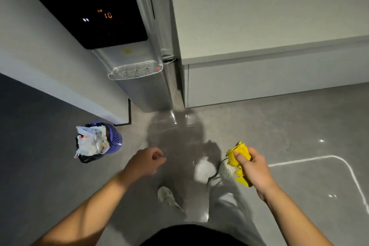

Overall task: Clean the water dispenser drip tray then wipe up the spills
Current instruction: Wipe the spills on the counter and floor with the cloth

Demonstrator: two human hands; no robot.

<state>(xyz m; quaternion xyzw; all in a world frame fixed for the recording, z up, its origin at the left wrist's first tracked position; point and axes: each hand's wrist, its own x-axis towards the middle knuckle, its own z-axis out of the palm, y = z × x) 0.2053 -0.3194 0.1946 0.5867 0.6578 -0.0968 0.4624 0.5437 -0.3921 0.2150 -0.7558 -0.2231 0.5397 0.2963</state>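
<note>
Right hand (252, 168): closing around a crumpled yellow cloth (238, 163), thumb pressing on its front; cloth ends are sticking out above and below the fist.
Left hand (146, 159): hanging over the floor with fingers loosely curled, holding nothing, well apart from the right hand.
Floor (299, 126): glossy grey tile, reflecting ceiling lights as bright lines and dots; a dark shadow is lying in front of the dispenser. Spills cannot be told from reflections.
Feet: light shoes (167, 196) and grey trousers are showing below the hands.
Drip tray (135, 70): sitting in place on the water dispenser (139, 90), pale slotted grille, a small red mark at its right end.
Display panel (89, 12): black, glowing orange digits reading "10", two small white marks to the left; top row of writing too dim to read.
Waste basket (112, 139): purple, standing on the floor left of the dispenser, stuffed with plastic bags.
Cabinet (269, 26): pale, standing just right of the dispenser.
</note>
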